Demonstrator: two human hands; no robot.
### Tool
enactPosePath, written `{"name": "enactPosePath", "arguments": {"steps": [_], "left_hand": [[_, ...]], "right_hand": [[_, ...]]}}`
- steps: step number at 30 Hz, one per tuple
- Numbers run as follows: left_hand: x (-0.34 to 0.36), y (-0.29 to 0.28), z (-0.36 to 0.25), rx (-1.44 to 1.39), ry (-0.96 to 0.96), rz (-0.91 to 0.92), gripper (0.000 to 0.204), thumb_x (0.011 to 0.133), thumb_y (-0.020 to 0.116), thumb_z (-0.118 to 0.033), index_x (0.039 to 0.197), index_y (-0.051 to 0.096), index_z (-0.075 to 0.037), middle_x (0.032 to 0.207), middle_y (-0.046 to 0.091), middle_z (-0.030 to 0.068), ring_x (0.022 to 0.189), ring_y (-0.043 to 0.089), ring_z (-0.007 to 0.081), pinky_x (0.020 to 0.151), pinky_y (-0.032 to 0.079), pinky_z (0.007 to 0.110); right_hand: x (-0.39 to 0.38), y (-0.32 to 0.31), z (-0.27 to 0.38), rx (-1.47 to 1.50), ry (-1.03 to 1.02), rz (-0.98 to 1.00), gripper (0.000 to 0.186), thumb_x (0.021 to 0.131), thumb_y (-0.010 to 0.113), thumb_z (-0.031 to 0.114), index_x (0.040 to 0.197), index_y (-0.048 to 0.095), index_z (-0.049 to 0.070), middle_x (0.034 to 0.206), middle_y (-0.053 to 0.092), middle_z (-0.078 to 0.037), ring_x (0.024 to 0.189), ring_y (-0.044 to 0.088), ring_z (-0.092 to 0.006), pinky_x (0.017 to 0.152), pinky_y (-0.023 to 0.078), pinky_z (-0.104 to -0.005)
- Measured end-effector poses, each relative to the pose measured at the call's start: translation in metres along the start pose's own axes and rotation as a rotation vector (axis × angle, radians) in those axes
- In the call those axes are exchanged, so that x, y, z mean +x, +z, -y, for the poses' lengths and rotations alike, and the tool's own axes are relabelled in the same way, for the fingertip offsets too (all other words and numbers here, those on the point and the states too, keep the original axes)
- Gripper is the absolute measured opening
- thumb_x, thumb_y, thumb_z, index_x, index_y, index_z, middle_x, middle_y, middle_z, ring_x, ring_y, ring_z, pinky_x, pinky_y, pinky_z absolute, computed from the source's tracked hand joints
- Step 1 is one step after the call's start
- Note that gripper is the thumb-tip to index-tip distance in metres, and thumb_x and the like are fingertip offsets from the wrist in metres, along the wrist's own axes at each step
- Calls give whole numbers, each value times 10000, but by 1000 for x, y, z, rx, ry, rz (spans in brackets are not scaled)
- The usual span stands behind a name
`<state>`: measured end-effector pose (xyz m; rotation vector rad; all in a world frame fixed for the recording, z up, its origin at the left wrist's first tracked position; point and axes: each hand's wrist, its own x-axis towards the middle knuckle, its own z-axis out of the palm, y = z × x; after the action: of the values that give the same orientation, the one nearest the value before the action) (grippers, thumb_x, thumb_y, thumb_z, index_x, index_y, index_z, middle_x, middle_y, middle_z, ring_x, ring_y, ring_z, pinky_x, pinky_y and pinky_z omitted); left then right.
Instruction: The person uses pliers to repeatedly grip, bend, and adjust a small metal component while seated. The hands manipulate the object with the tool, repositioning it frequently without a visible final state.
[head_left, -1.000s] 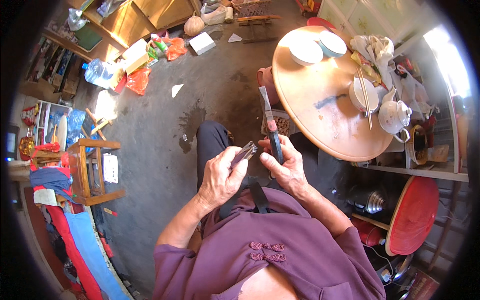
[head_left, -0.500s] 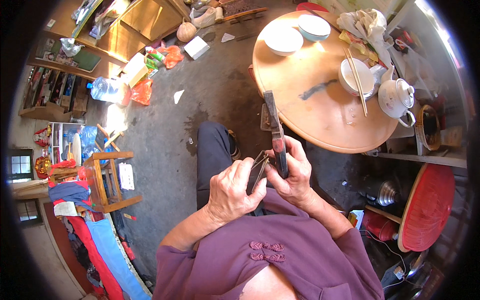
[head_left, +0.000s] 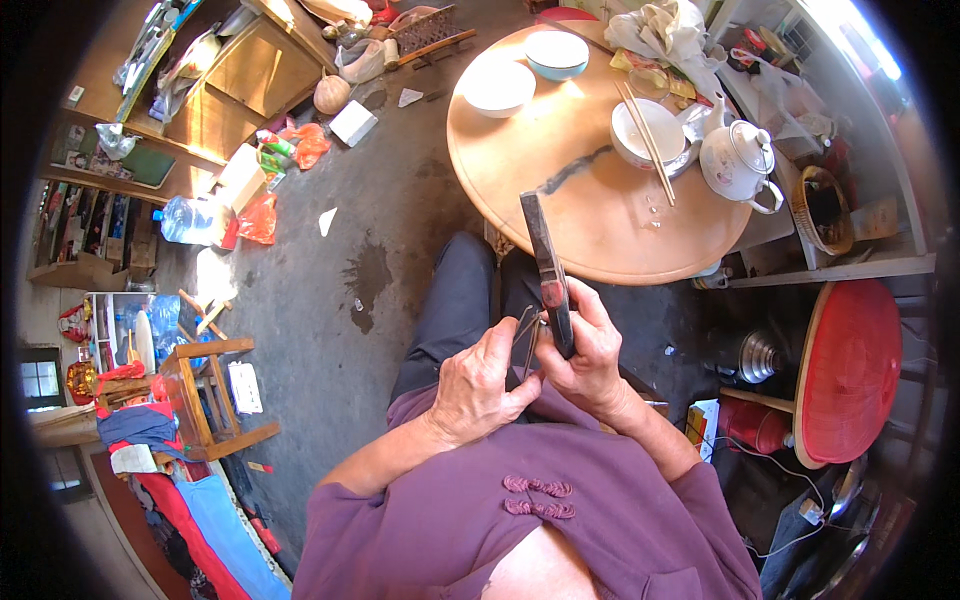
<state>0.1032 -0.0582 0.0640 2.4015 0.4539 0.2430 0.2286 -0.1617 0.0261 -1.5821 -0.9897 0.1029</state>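
Observation:
In my right hand (head_left: 585,345) is a long, flat, dark bar-like tool (head_left: 541,240) with a red patch near its lower part. It stands roughly upright, its far end towards the table. My left hand (head_left: 475,378) is closed on a thin, dark metal frame-like piece (head_left: 525,333), whose narrow sides form a slim loop. Both hands meet above my lap, with the right fingertips touching or very near the thin piece. Fingers hide where the two things come together, and I cannot tell their exact kind.
Ahead to the right, a round wooden table (head_left: 600,240) bears white bowls (head_left: 500,90), chopsticks (head_left: 650,145) and a teapot (head_left: 738,155). A large red round lid-like disc (head_left: 852,375) leans at the right. Leftward stand a wooden stool (head_left: 215,400) and a water bottle (head_left: 190,220).
The view has shifted, and the table now appears further left. My left knee has moved inward, and both legs now show side by side. The hands keep their hold, the thin piece slightly turned.

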Motion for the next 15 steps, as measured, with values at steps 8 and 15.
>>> {"name": "enactPosePath", "arguments": {"steps": [8,15], "left_hand": [[5,-5,18,49,158,2,528,756,717,-163,1165,486,78,860,591,178,736,653,327,614,544,372],[-1,-14,44,-339,43,36,349,864,622,-128,1129,493,59,944,626,245,800,637,412,687,524,464]], "right_hand": [[1,1,1,-47,25,55,208,720,630,-17,922,619,-68,1135,596,-231,911,655,-310,781,515,-331],[11,20,13,-98,46,129,151,722,622,-29,868,603,-61,1109,604,-229,856,669,-285,740,527,-324]]}}
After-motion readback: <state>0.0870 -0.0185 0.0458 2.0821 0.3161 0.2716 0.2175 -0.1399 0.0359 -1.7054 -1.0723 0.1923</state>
